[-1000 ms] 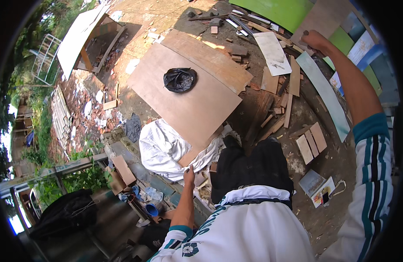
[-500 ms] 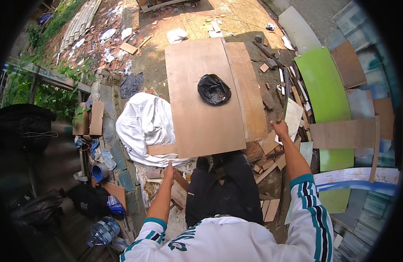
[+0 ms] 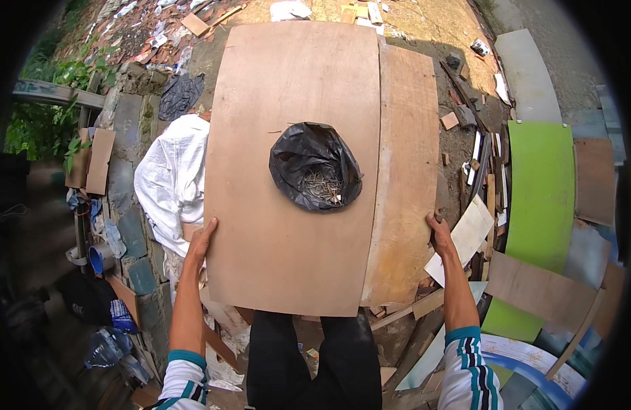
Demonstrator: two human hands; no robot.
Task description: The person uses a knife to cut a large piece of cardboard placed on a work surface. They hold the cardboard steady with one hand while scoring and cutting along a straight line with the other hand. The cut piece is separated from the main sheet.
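A wide light-brown plywood sheet (image 3: 288,89) stretches out in front of me, above my knees. It overlaps a narrower, more orange plywood board (image 3: 407,137) along the right. My left hand (image 3: 200,239) is closed on the sheet's left edge, thumb uppermost. On the other side my right hand (image 3: 440,232) grips the right edge of the narrower board; the fingers beneath are hidden. A black plastic bag (image 3: 295,160) with its mouth rolled open rests on the sheet, and a heap of nails (image 3: 322,186) shows inside.
White cloth (image 3: 168,178) lies left of the boards beside a low block wall (image 3: 131,198). Wood offcuts and a pale panel piece (image 3: 465,236) crowd the ground at right, near a long green panel (image 3: 541,219). Scattered rubble and rubbish lie beyond.
The boards and the bag on them now appear larger and nearer. Both hands have come further forward along the edges, and my right hand has closed onto the narrower board.
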